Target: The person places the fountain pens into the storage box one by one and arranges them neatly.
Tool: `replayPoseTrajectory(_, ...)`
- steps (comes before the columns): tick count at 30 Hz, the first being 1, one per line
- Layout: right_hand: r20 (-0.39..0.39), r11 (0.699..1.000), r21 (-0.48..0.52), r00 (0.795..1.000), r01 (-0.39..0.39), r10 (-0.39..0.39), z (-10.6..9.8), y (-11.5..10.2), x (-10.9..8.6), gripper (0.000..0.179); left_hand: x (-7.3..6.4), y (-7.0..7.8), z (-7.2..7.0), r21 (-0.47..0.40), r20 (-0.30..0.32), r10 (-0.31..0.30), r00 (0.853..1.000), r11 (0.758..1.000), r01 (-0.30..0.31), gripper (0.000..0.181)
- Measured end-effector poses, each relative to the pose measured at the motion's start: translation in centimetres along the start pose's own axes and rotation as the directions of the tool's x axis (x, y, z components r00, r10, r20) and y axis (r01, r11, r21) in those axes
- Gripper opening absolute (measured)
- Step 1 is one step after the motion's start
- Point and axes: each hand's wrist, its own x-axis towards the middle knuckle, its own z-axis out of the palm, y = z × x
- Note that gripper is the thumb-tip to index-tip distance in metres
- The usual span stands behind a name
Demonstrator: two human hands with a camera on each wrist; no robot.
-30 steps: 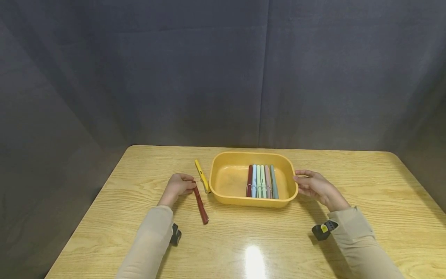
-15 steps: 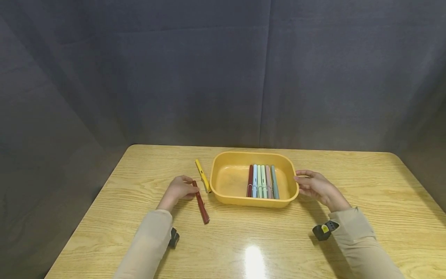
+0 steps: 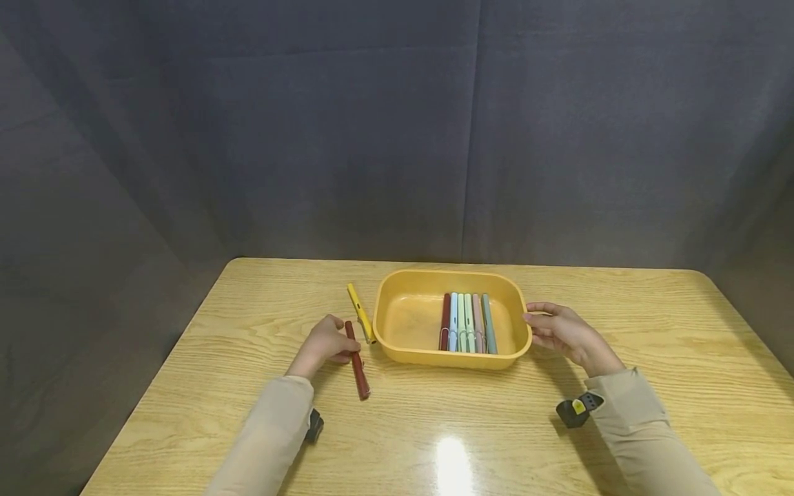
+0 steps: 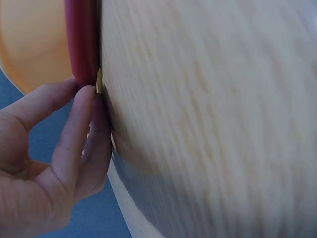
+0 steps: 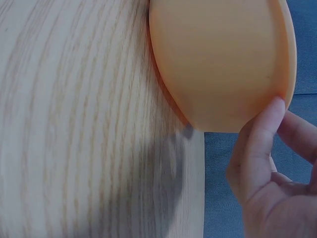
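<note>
My left hand pinches a dark red pen between thumb and fingertips, left of the yellow tray. That pen slants in the head view, its clip end nearer me; in the left wrist view the fingertips meet at one end of it. My right hand holds the tray's right end at the rim, and the right wrist view shows fingertips pressed on the tray wall right by the rim. Inside the tray, several pens lie side by side toward the right: dark red, pale blue, pale green, pink and grey-blue.
A yellow pen lies on the wooden table close against the tray's left side. Dark cloth hangs behind the table's back edge and along its sides. A bright light reflection shows on the tabletop near the front.
My left hand has slid from the far end of the dark red pen down along it toward me, and the pen has shifted slightly. The right hand and tray stay put.
</note>
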Motion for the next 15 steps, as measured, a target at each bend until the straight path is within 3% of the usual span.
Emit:
replayPoseTrajectory(4, -0.002, 1.000, -0.020, 1.000, -0.003, 0.002, 0.0, 0.0, 0.0, 0.041, -0.1, 0.1, 0.1, -0.019, 0.004, -0.002, 1.000, 1.000, 0.002, 0.059)
replayPoseTrajectory(15, -0.001, 1.000, -0.006, 1.000, 0.000, 0.000, 0.0, 0.1, 0.0, 0.039, 0.5, -0.2, -1.0, -0.249, 0.060, -0.013, 0.998, 0.968, 0.027, 0.048)
